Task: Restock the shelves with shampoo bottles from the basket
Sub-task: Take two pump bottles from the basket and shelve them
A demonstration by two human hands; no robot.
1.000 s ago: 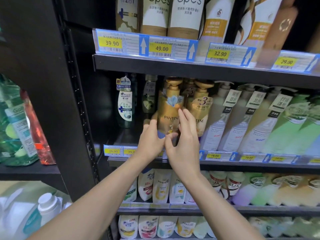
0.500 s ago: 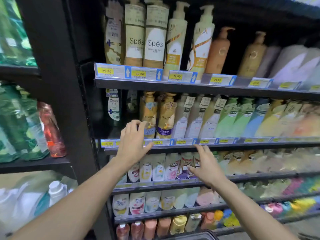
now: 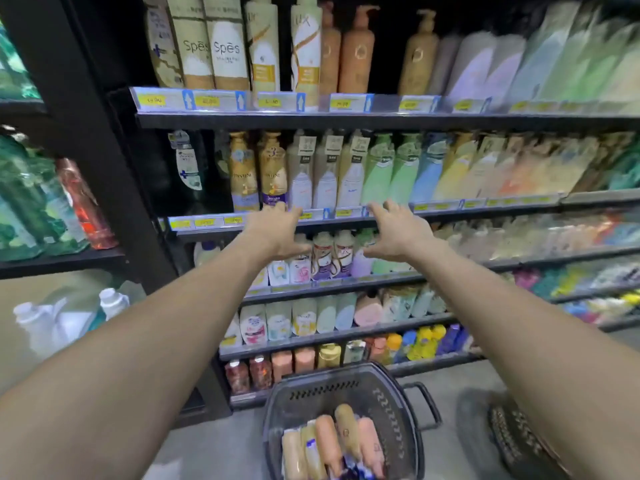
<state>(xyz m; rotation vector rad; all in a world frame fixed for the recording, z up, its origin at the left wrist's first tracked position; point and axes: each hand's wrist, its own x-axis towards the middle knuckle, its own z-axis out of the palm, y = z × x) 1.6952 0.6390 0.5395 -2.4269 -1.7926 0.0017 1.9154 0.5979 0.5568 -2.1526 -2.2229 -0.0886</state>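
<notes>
While the shampoo bottles (image 3: 332, 441) lie in the basket (image 3: 346, 393), well below both hands and between the two forearms, nothing is being carried. They rest on their sides, packed flank to flank. Their long axes run away from the person toward the shelving, with rounded ends facing the shelves; which end holds the cap, I can't tell through the blur.

Up top, the left hand (image 3: 277, 233) is spread, fingers relaxed, gripping nothing. The right hand (image 3: 398, 232) is just the same, splayed and empty. Both hover at the price strip (image 3: 346, 213) on the shelf edge, fingertips level with it; touching or not, too blurred to call.

Now the risks, as I judge them. Just above the left hand stand the gold bottles (image 3: 273, 174), upright and shoulder to shoulder with the pale bottles (image 3: 325, 174) between and above the hands. That row is tight, so a careless nudge from those spread fingers could tip one and set off its neighbours. Down in the basket the bottles look smooth and wedged together. Pulling one out by its end could let it slip, or drag a neighbour up over the rim. And since they lie flat, each must be turned upright before shelving, so a loose grip mid-turn is where a drop would come from.
</notes>
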